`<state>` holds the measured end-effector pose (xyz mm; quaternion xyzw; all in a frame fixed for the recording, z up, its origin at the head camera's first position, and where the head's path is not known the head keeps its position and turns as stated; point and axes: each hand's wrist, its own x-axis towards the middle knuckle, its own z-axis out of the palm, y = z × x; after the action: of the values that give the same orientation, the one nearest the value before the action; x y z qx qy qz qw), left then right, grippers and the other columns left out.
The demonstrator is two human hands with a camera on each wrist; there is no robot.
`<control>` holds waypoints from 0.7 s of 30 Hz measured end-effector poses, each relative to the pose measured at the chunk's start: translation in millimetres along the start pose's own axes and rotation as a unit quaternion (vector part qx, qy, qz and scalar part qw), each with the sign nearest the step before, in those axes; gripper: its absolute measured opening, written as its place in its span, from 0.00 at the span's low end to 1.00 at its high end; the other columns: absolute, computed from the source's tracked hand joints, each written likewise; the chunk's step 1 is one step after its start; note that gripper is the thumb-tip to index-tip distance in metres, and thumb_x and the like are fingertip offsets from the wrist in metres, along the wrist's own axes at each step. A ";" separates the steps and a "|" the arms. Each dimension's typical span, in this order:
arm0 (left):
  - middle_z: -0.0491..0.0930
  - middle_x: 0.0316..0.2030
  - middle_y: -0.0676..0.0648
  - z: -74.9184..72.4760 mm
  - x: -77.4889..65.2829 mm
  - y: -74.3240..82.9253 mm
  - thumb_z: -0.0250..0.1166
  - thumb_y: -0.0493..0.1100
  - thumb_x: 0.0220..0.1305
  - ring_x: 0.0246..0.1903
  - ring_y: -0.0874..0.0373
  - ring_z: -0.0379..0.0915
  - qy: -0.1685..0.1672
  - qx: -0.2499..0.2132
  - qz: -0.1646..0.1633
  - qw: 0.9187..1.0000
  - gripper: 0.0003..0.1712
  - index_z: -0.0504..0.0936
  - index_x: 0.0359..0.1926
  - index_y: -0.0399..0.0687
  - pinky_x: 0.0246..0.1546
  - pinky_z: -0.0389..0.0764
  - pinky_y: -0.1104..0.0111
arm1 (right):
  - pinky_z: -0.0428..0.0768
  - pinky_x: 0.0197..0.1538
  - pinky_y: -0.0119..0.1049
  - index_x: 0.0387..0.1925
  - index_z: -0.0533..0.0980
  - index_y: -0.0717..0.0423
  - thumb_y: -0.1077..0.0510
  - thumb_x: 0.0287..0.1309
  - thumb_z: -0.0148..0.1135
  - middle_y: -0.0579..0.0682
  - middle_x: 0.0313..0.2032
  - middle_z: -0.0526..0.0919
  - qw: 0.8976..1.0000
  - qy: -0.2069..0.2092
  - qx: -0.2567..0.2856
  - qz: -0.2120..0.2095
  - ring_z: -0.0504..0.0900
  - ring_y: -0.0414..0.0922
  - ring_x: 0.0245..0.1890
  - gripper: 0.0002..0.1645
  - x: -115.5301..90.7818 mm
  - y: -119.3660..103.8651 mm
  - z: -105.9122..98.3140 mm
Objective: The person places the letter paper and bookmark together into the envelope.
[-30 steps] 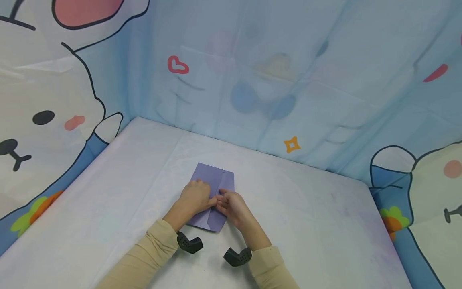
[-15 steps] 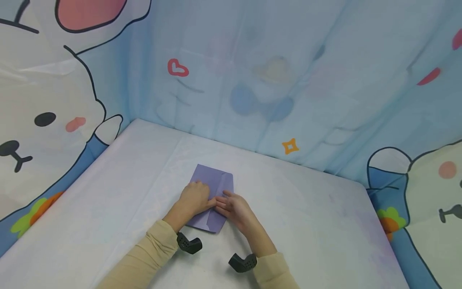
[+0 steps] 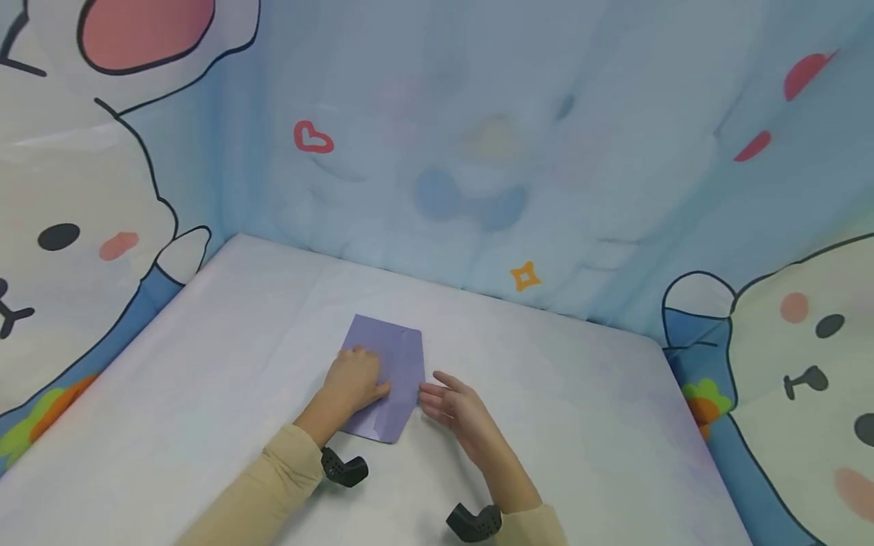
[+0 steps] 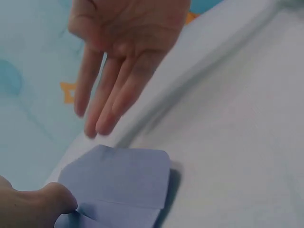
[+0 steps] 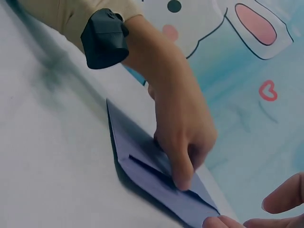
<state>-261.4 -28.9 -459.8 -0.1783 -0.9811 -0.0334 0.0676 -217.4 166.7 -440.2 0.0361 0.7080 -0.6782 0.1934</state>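
A folded purple paper [image 3: 403, 364] with slanted corners lies on the white-covered table. My left hand [image 3: 351, 381] holds it down from the left, with its thumb on the upper face. In the right wrist view, a raised fold edge crosses the paper [image 5: 135, 140] beneath the left thumb; the other left fingers are bent and partly hidden. My right hand [image 3: 464, 417] is at the paper's right edge, fingers extended and slightly spread. In the left wrist view, the right hand's [image 4: 130, 57] fingertips hang just above the paper's edge, apart from it.
The table [image 3: 580, 425] has a pale cloth over it. A blue curtain [image 3: 382, 182] with cartoon animals rises behind and at both sides. A black wrist-worn device [image 3: 344, 467] sits on my left wrist, and another black device [image 3: 474, 523] on my right.
My right hand has moved off the middle of the paper to its right edge. The left hand stays on the paper. The whole head view has shifted slightly.
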 end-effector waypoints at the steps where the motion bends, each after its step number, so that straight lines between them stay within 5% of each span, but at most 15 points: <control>1: 0.81 0.35 0.39 1.6 -2.6 -2.9 0.58 0.62 0.53 0.36 0.47 0.77 -0.002 0.006 -0.008 1.000 0.31 0.80 0.37 0.35 0.40 0.75 0.56 | 0.70 0.58 0.42 0.67 0.50 0.61 0.67 0.56 0.37 0.64 0.60 0.65 1.000 0.003 -0.010 -0.002 0.69 0.54 0.59 0.34 -0.6 0.7 -0.2; 10: 0.74 0.48 0.30 7.7 -22.1 -19.6 0.58 0.65 0.52 0.42 0.35 0.74 0.038 0.007 -0.042 0.998 0.39 0.75 0.47 0.31 0.44 0.76 0.55 | 0.70 0.57 0.47 0.65 0.56 0.57 0.61 0.58 0.44 0.60 0.59 0.68 0.982 0.102 -0.151 -0.049 0.68 0.54 0.59 0.31 -11.7 3.3 -6.9; 16: 0.71 0.52 0.30 10.0 -25.7 -19.8 0.56 0.63 0.56 0.50 0.33 0.69 0.039 -0.027 -0.053 0.997 0.38 0.73 0.51 0.32 0.47 0.75 0.53 | 0.71 0.54 0.52 0.64 0.57 0.56 0.61 0.56 0.45 0.57 0.59 0.69 0.939 0.160 -0.286 -0.106 0.69 0.55 0.59 0.32 -15.5 4.6 -6.2; 21: 0.69 0.55 0.32 11.4 -25.1 -16.1 0.54 0.61 0.58 0.56 0.33 0.63 0.038 -0.071 -0.079 0.994 0.36 0.71 0.53 0.33 0.52 0.68 0.48 | 0.69 0.58 0.46 0.65 0.57 0.58 0.61 0.57 0.47 0.57 0.61 0.65 0.909 0.163 -0.343 -0.170 0.67 0.54 0.61 0.32 -14.5 1.1 -5.0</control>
<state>-245.2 -51.5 -475.4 -0.1029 -0.9840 -0.1149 0.0893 -204.8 174.8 -436.5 -0.0430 0.9141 -0.4010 -0.0421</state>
